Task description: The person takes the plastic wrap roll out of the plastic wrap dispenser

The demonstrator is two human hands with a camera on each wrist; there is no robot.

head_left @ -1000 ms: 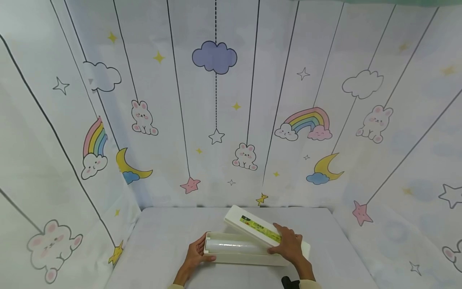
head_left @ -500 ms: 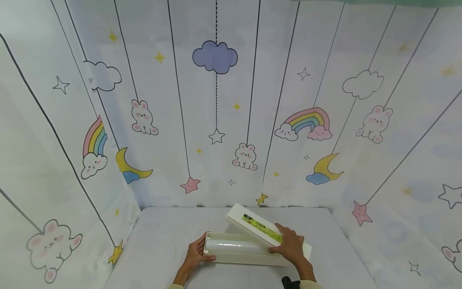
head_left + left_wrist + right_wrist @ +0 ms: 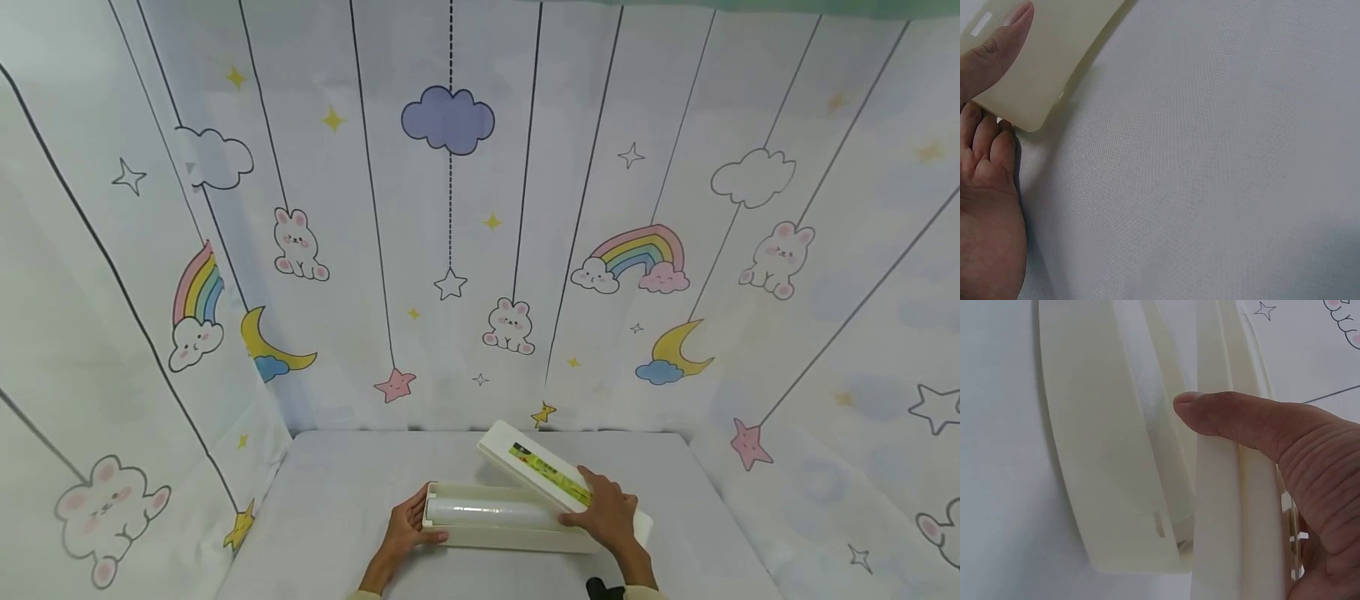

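A long cream plastic cling film box (image 3: 517, 540) lies on the table with its top partly uncovered. Inside it a shiny clear roll of cling film (image 3: 487, 511) shows along the left part. My left hand (image 3: 405, 527) grips the box's left end, thumb on the front wall and fingers behind; the left wrist view shows the thumb along the box wall (image 3: 1041, 75). With my right hand (image 3: 609, 512) I hold the lid (image 3: 498, 442), which bears a yellow-green label (image 3: 551, 475). The lid slants across the box's right half, hiding that end. In the right wrist view, my thumb crosses the lid's edge (image 3: 1216, 506).
A white cloth covers the table (image 3: 337, 475). Behind stands a white curtain (image 3: 450, 208) printed with clouds, rabbits and stars, and it continues along both sides. A black object (image 3: 600, 588) sits by the right wrist.
My right hand has shifted slightly to the right with the lid, so a little more of the roll shows. The left hand and the box have stayed in place.
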